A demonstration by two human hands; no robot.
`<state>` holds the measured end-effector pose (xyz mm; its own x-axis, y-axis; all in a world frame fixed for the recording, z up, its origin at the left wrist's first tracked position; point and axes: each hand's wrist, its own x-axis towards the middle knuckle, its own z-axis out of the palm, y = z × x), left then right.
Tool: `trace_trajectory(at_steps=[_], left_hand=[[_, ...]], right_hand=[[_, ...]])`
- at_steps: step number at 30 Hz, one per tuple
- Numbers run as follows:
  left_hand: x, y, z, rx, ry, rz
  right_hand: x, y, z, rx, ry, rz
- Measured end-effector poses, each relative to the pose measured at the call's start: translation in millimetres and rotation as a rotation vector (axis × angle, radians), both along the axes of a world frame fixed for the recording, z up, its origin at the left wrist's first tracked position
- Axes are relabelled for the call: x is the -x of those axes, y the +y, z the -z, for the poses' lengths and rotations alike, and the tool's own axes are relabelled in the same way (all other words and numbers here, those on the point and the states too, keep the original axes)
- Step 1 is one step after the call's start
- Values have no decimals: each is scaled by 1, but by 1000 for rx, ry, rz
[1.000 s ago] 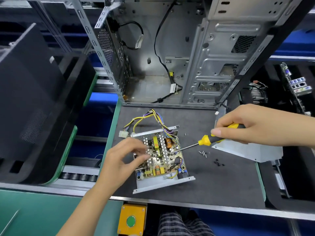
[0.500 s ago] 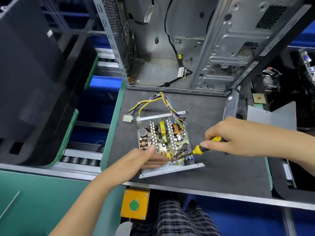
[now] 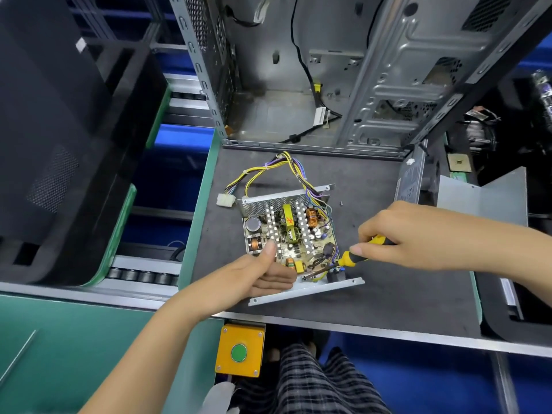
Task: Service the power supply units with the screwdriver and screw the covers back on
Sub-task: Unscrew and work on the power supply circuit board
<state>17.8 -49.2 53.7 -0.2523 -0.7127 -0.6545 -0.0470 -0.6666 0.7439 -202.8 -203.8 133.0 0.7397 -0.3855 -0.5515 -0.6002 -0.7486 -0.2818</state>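
Head view: you had the open power supply unit (image 3: 291,237) lying flat on the dark mat (image 3: 403,294), cover off, board facing up, prob so the tip could get at the parts from above. Its yellow wire bundle (image 3: 268,171) trailed away toward the empty PC case (image 3: 313,70) w/ the white connector (image 3: 224,200) resting on the mat, clear of the work.

Your left hand (image 3: 263,273) was on the near-left corner of the unit, fingers straight and lying together over the board edge, thumb up against the heatsink fins; looked like a brace so the unit wouldn't slide under tool pressure. Forearm came in low from bottom left.

Your right hand (image 3: 397,234) was pinching the screwdriver (image 3: 349,258) by its yellow-black handle, fingers curled round it, index fingertip laid fwd along the grip. Shaft ran low and nearly flat, tip down at the near-right corner of the board by the near flange; exact contact pt too small to tell. Wrist sat level, arm in from the right.

A loose screw (image 3: 340,202) lay on the mat just beyond the unit. A grey metal cover (image 3: 484,198), likely the unit's lid, sat well apart at the far right, so refitting wasn't started yet
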Motion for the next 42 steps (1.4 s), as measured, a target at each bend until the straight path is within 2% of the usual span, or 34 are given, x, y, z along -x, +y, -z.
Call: trace_trajectory(at_steps=[10,33,42], left_hand=[[3,0,2,2,-8,57],[6,1,3,17,-4,17],[9,0,-4,28,-54,96]], right_hand=[[1,0,2,-4,3,31],[-1,-1,0,45,41,19],[-3,2,0,24,40,42]])
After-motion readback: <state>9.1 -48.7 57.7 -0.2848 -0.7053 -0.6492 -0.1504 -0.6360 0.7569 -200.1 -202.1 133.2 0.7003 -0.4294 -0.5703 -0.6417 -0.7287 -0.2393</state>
